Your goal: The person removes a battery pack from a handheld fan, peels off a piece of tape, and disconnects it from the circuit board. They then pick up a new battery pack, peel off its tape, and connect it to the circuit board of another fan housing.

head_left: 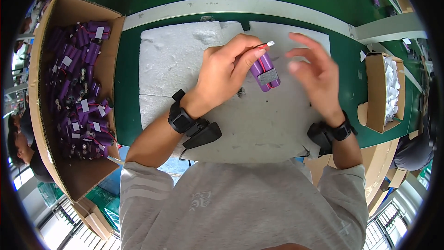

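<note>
My left hand (228,67) is closed round the upper end of a purple battery pack (255,68), held over a foam pad. A grey patch (267,77) sits across the pack's lower part, with a red wire running along it. The wire's small white connector (271,43) sticks out past my left thumb. Just right of the pack, my right hand (314,67) hovers apart from it, slightly blurred. Its fingers are spread and curved, and nothing shows between them.
The white foam pad (180,60) lies on the green table (127,125). At left stands a cardboard box (118,41) of purple battery packs. A smaller box (377,95) with white pieces is at right. A pale rail (240,5) crosses behind the pad. Another person (23,141) is at far left.
</note>
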A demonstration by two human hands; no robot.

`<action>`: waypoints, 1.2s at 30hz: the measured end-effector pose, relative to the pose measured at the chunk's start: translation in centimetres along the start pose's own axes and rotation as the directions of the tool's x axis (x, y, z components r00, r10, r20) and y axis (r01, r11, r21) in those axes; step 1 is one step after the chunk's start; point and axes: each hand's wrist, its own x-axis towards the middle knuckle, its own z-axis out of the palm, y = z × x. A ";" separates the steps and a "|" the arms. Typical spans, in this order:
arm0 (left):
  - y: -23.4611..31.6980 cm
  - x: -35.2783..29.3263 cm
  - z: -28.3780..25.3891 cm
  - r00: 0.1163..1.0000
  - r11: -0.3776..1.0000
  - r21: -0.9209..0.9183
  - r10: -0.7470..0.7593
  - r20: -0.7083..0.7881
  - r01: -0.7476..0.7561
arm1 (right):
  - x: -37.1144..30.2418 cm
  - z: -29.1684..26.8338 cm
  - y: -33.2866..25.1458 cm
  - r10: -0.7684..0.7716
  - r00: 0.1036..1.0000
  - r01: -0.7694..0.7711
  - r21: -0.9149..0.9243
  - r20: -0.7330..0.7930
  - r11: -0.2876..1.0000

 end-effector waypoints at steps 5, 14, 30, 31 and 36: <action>-0.2 -0.4 -0.1 0.999 0.999 -0.025 -0.026 -0.027 0.025 | -1.1 1.7 -0.2 0.042 0.951 0.022 -0.202 0.306 0.979; 0.0 -0.2 0.0 1.000 0.999 0.038 0.003 0.024 -0.004 | -1.3 1.6 0.5 -0.026 0.959 0.102 -0.260 0.282 0.960; 0.4 -0.4 -0.1 1.000 1.000 0.011 -0.003 0.006 0.003 | -1.5 2.2 0.5 -0.023 0.963 0.072 -0.173 0.269 0.982; 0.3 -0.4 0.0 1.000 1.000 -0.027 -0.009 0.002 0.009 | -1.5 2.1 0.4 -0.010 0.961 0.056 -0.160 0.276 0.986; -0.2 -0.3 0.2 1.000 0.996 -0.090 -0.001 -0.009 0.000 | -1.5 2.0 0.3 0.037 0.953 -0.001 -0.121 0.299 0.993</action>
